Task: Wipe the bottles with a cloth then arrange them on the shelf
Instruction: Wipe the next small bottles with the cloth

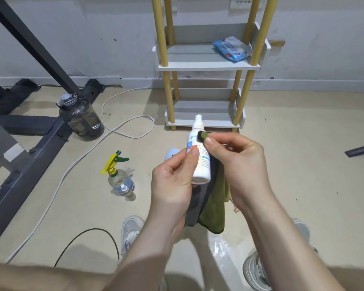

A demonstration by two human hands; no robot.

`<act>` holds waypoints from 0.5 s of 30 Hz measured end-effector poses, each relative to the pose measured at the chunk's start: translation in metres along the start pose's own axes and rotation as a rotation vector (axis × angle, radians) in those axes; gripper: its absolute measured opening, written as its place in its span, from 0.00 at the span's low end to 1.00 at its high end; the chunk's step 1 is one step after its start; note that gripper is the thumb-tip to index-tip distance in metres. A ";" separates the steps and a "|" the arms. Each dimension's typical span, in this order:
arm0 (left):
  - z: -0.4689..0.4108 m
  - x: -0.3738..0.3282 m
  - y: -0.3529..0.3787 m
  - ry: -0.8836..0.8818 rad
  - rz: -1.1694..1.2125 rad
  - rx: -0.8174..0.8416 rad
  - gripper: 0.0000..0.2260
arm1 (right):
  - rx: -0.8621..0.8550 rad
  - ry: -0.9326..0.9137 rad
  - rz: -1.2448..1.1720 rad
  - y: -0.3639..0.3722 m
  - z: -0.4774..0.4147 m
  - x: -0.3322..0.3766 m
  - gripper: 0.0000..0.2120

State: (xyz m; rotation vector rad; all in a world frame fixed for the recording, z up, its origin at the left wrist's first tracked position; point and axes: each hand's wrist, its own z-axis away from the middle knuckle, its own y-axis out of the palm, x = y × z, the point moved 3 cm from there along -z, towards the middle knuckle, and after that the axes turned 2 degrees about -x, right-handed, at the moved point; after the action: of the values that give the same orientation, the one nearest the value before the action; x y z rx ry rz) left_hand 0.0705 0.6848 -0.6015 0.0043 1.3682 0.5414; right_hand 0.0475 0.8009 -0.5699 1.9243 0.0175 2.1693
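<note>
My left hand (172, 181) grips a white spray bottle (201, 162) upright at the centre of the head view. My right hand (237, 164) pinches a green and grey cloth (213, 208) and presses a fold of it against the bottle's upper side; the rest of the cloth hangs below both hands. The white shelf (206, 66) with yellow posts stands against the wall just beyond. On the floor to the left stand a clear spray bottle with a yellow and green trigger (119, 177) and a small clear bottle (129, 193). A white rounded object (171, 154) shows partly behind my left hand.
A blue wipes packet (231, 48) lies on the upper shelf board. A large dark water jug (81, 117) stands at the left beside a grey metal frame (29, 131). White cable (114, 131) and black cable (88, 236) run over the floor. My shoes (131, 232) are below.
</note>
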 end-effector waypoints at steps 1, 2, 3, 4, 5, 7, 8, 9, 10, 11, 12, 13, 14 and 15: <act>0.000 0.001 -0.001 -0.002 -0.007 -0.011 0.14 | 0.003 0.002 0.015 0.001 0.000 0.001 0.06; -0.002 0.002 -0.003 0.004 -0.011 -0.027 0.11 | 0.022 0.010 0.035 0.001 0.005 -0.002 0.06; -0.005 0.001 -0.004 0.007 -0.007 -0.040 0.09 | 0.062 0.018 0.057 0.001 0.016 -0.007 0.06; -0.007 0.000 -0.006 0.014 -0.007 -0.048 0.09 | 0.092 0.031 0.074 0.003 0.027 -0.009 0.07; -0.008 -0.001 -0.007 0.012 -0.007 -0.047 0.09 | 0.093 0.036 0.068 0.005 0.031 -0.008 0.08; -0.003 0.001 -0.002 0.015 -0.015 -0.015 0.10 | 0.010 0.057 0.006 0.002 0.014 -0.007 0.07; 0.001 0.002 0.001 0.021 -0.023 -0.009 0.10 | -0.032 0.054 -0.018 0.001 0.005 -0.002 0.06; 0.003 0.003 0.002 0.030 -0.028 -0.018 0.11 | -0.040 0.050 -0.023 0.003 0.000 0.000 0.05; 0.002 0.003 0.001 0.048 -0.042 -0.038 0.11 | -0.030 0.063 -0.028 0.004 0.002 0.000 0.04; -0.001 0.001 0.000 0.071 -0.062 -0.059 0.11 | 0.002 0.089 -0.050 0.006 0.010 -0.004 0.05; -0.005 -0.001 -0.002 0.099 -0.086 -0.078 0.10 | 0.041 0.129 -0.084 0.008 0.021 -0.007 0.06; -0.007 -0.003 -0.003 0.131 -0.109 -0.091 0.10 | 0.062 0.159 -0.121 0.010 0.029 -0.005 0.07; -0.007 -0.004 -0.002 0.159 -0.134 -0.091 0.10 | 0.060 0.190 -0.153 0.011 0.030 -0.005 0.07; -0.005 -0.003 -0.001 0.184 -0.169 -0.077 0.09 | 0.044 0.207 -0.193 0.010 0.024 -0.008 0.07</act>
State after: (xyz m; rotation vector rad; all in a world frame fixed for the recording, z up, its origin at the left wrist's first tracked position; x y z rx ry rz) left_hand 0.0655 0.6811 -0.6001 -0.2269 1.5094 0.4606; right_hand 0.0699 0.7862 -0.5726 1.6360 0.2774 2.2411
